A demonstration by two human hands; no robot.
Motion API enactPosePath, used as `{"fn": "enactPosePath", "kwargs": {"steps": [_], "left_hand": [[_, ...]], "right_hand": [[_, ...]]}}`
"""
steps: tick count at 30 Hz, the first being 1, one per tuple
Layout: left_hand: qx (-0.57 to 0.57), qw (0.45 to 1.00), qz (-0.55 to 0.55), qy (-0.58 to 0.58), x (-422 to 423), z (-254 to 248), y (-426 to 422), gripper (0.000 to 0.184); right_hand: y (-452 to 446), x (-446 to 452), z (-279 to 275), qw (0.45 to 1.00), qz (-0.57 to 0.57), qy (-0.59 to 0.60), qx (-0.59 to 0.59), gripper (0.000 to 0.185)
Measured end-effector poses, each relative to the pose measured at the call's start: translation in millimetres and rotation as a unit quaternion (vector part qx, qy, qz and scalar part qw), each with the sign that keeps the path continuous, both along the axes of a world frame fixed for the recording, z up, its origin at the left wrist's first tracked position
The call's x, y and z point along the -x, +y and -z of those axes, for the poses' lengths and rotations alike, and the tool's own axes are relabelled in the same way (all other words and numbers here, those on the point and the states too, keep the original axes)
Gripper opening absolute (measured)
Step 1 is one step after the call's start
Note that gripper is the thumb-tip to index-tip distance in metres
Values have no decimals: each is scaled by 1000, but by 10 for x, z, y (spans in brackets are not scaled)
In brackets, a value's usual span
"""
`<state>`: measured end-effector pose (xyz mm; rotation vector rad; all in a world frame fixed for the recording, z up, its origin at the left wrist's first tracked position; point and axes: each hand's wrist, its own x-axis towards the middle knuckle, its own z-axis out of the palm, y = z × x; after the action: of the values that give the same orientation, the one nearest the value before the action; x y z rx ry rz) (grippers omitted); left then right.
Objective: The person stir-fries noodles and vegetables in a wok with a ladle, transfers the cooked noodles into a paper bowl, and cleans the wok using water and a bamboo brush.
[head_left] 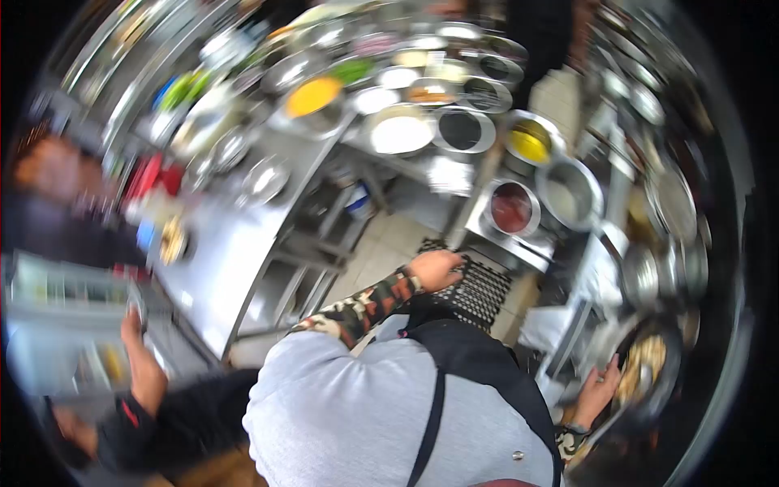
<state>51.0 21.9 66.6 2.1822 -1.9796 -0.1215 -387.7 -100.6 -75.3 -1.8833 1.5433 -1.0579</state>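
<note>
Pan (673, 372), round, dark, lumpy food (650, 352), right hand (597, 395) near

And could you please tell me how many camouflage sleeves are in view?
2: one camouflage sleeve runs up from the left hand; the other, only partly visible, from the right hand beside the dark pan. More could be lost in the blur.
</note>
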Motion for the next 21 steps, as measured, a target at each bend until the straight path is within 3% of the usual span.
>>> {"fn": "enactPosePath", "kwargs": {"steps": [1,3,5,7,10,12,13,14,16,17,18,19,20,21], "left_hand": [[-44,992,-14,120,261,627,395,31],[-37,966,-68,249,566,1788,650,30],[-25,955,-109,275,263,2016,1015,31],[-32,943,-154,293,-55,2143,1409,31],[-7,925,-246,288,-605,2236,2051,30],[87,862,-377,328,-993,2260,2468,30],[121,752,-485,430,-1176,2091,2667,24],[286,772,-444,353,-1640,2870,3071,22],[393,700,-534,267,-2374,2925,3770,24],[531,511,-549,394,-2629,2663,3979,24],[526,496,-591,358,-3065,2825,4437,23],[580,271,-626,447,-3190,2347,4521,24],[595,169,-660,426,-3585,2671,4947,29],[591,150,-695,382,-3637,2490,5007,34]], "right_hand": [[465,247,-126,991,-66,69,-90,62],[392,252,157,935,-251,218,-124,62],[539,-662,-56,855,-402,267,-190,61],[616,-1278,-14,788,-492,328,-169,59],[826,-2075,-37,764,-531,312,-191,60],[894,-2323,-2,758,-529,322,-204,60],[925,-2402,-5,754,-531,325,-209,60],[981,-2525,-14,742,-540,344,-198,60],[936,-2596,75,721,-564,372,-152,60],[935,-2662,63,720,-562,376,-155,60],[939,-2716,28,716,-555,384,-178,60],[926,-2722,17,711,-546,392,-203,59],[827,-2664,133,706,-551,399,-196,58],[703,-2538,293,705,-550,402,-199,58]]}}
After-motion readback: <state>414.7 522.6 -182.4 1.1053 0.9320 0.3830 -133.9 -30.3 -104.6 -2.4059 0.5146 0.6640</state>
